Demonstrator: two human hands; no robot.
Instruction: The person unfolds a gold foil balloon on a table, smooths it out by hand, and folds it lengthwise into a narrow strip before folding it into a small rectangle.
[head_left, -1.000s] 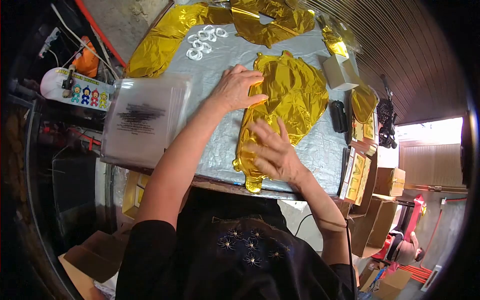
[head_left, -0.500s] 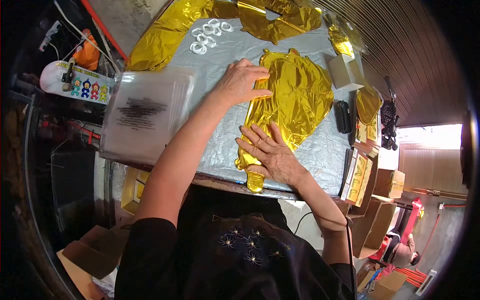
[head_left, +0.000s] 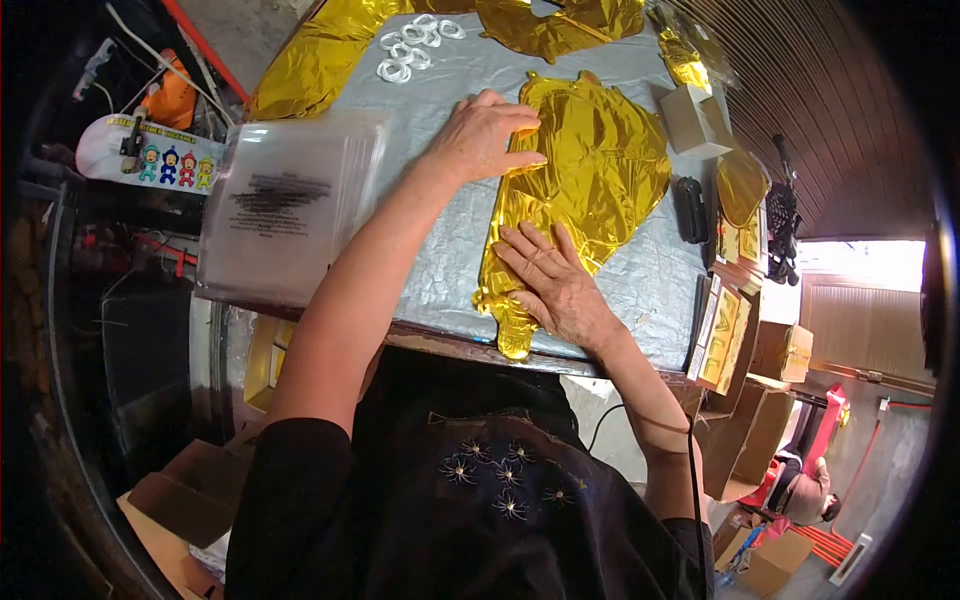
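A flat gold foil balloon [head_left: 600, 165] lies creased on the silver-covered table, its left side folded into a long straight edge. My left hand [head_left: 485, 138] rests over that edge near the upper part, fingers bent and thumb set apart, tips touching the foil. Lower down, my right hand [head_left: 560, 295] lies spread with its palm on the foil. Below it a narrow gold tab points toward the table's front edge. What is under the right palm is hidden.
Clear plastic bags [head_left: 290, 220] are stacked at left. White ribbon coils [head_left: 395, 70] and more gold foil [head_left: 310, 70] lie at the back. A white box [head_left: 695, 122] and black case [head_left: 690, 210] stand at right. Cardboard boxes and another person [head_left: 808, 495] are farther right.
My right hand has slid slightly up and right along the foil, still flat. The left hand keeps its place at the folded edge. The view has shifted slightly.
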